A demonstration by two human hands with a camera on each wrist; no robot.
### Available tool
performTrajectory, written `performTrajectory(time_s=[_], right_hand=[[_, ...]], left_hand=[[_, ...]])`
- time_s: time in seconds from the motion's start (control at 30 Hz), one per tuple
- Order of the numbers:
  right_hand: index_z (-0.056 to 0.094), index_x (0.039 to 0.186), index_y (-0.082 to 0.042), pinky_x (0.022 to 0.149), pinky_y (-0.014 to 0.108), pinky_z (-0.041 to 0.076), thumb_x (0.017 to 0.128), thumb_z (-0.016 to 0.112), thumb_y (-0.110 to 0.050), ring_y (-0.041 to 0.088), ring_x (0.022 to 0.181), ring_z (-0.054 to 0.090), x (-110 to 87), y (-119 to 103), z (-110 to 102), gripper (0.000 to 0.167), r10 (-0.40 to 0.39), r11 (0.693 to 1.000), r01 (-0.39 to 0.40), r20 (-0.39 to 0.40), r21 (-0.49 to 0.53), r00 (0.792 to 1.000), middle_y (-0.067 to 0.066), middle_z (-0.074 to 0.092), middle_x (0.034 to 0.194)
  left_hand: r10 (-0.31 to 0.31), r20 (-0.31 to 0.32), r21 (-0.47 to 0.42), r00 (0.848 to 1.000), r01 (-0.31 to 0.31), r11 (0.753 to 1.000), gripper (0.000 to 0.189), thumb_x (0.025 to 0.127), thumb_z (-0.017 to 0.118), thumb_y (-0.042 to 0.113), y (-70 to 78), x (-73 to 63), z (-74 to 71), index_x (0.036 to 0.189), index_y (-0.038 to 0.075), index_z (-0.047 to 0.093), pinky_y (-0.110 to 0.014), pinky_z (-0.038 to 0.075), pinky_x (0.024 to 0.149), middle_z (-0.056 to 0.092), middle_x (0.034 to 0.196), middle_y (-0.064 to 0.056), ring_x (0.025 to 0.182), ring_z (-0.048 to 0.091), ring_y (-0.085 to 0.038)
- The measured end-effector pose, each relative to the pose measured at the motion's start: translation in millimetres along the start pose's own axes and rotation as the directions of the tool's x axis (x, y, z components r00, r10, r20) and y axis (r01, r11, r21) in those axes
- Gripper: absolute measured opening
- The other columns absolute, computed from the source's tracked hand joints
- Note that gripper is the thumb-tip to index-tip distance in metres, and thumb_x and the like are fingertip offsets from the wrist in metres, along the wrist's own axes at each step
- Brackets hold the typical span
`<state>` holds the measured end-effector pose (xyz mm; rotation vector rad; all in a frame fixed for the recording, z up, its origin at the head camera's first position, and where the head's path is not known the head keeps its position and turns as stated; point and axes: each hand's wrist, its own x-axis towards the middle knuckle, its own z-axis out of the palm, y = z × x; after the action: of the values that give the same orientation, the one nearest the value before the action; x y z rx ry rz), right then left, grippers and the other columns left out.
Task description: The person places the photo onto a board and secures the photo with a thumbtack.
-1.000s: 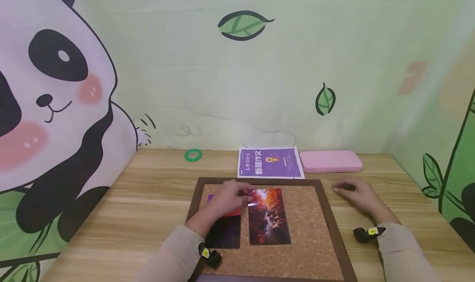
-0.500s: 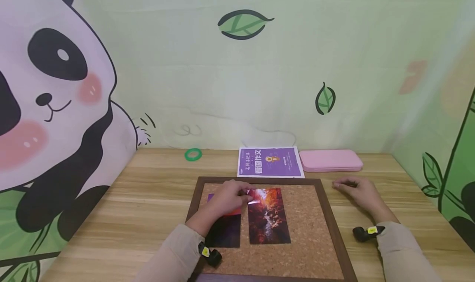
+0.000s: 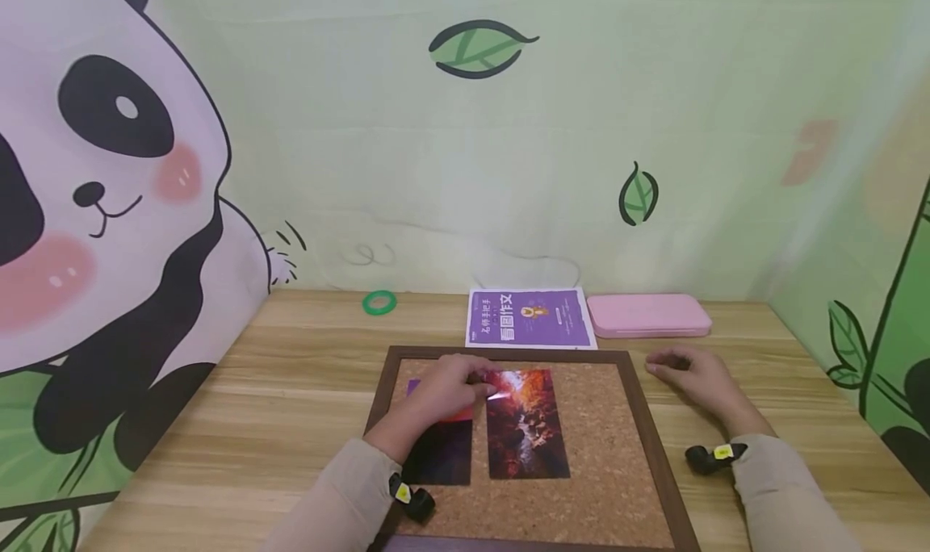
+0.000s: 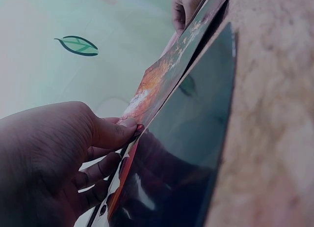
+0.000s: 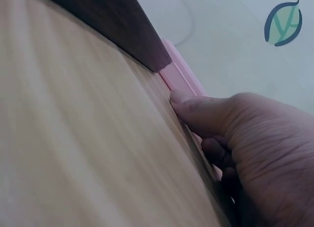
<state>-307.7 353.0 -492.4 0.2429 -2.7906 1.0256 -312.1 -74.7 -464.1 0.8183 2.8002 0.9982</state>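
A framed corkboard [image 3: 603, 439] lies on the table. On it is a glossy photo of a stream among red autumn trees [image 3: 529, 431]. My left hand [image 3: 445, 386] pinches this photo's upper left corner between thumb and fingers; the left wrist view shows the thumb [image 4: 115, 132] right at that corner. A second, dark photo [image 3: 445, 455] with purple and red at its top lies to the left, partly hidden under the left hand and forearm. Beyond the board's right edge, my right hand [image 3: 701, 381] rests on the table, fingers loosely curled, holding nothing.
Behind the board lie a purple and white book [image 3: 534, 319] and a pink case [image 3: 648, 315]. A green ring, like a tape roll [image 3: 379, 310], sits at the back left of the wooden table [image 3: 291, 399]. A wall with panda and leaf drawings borders the table.
My right hand has shifted very slightly left. The left hand and the autumn photo stay where they were.
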Motion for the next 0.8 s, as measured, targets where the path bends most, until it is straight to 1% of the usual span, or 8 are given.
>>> performTrajectory(time_s=[0.2, 0.4, 0.53, 0.63, 0.8], right_hand=[[0.075, 0.106, -0.009, 0.087, 0.047, 0.048, 0.097, 0.068, -0.036, 0.028, 0.101, 0.064, 0.9, -1.8, 1.6, 0.030, -0.005, 1.000, 0.004, -0.022, -0.022, 1.000, 0.008, 0.073, 0.104], [0.078, 0.100, -0.012, 0.087, 0.046, 0.047, 0.094, 0.072, -0.035, 0.025, 0.098, 0.064, 1.2, -3.1, 2.5, 0.024, -0.010, 1.000, 0.009, -0.051, -0.025, 0.999, 0.005, 0.074, 0.101], [0.078, 0.098, -0.013, 0.085, 0.044, 0.047, 0.093, 0.073, -0.034, 0.023, 0.096, 0.063, 1.4, -3.1, 3.2, 0.022, -0.010, 1.000, 0.009, -0.050, -0.028, 0.999, 0.005, 0.074, 0.099], [0.077, 0.100, -0.012, 0.086, 0.045, 0.047, 0.094, 0.072, -0.034, 0.025, 0.097, 0.063, 1.4, -3.2, 3.4, 0.024, -0.001, 1.000, 0.000, -0.046, -0.027, 0.999, 0.006, 0.073, 0.100], [0.073, 0.111, -0.006, 0.089, 0.048, 0.048, 0.095, 0.071, -0.035, 0.030, 0.102, 0.064, 2.9, -2.0, 4.8, 0.032, -0.002, 1.000, 0.002, -0.032, -0.002, 0.999, 0.011, 0.072, 0.107]], left_hand=[[-0.005, 0.000, 0.003, 1.000, 0.005, 1.000, 0.028, 0.094, 0.072, 0.022, 0.5, -0.7, 0.4, 0.122, 0.019, 0.073, -0.037, 0.052, 0.082, 0.070, 0.095, 0.004, 0.084, 0.062, -0.012], [0.006, -0.001, 0.011, 1.000, -0.006, 1.000, 0.027, 0.095, 0.071, 0.023, -0.5, 0.1, 1.0, 0.122, 0.018, 0.073, -0.036, 0.052, 0.081, 0.071, 0.094, 0.005, 0.084, 0.062, -0.011], [0.002, 0.006, 0.008, 1.000, -0.002, 1.000, 0.028, 0.095, 0.072, 0.022, -0.4, -0.3, 0.8, 0.123, 0.018, 0.073, -0.036, 0.052, 0.082, 0.071, 0.096, 0.004, 0.084, 0.062, -0.011], [0.002, 0.005, 0.011, 1.000, -0.002, 1.000, 0.028, 0.094, 0.072, 0.021, -0.3, -0.5, 0.8, 0.122, 0.018, 0.073, -0.036, 0.052, 0.082, 0.071, 0.095, 0.004, 0.085, 0.062, -0.011], [0.000, 0.000, 0.011, 1.000, 0.000, 1.000, 0.028, 0.094, 0.072, 0.022, -0.3, -0.1, 1.2, 0.122, 0.018, 0.073, -0.036, 0.051, 0.081, 0.070, 0.094, 0.005, 0.085, 0.062, -0.011]])
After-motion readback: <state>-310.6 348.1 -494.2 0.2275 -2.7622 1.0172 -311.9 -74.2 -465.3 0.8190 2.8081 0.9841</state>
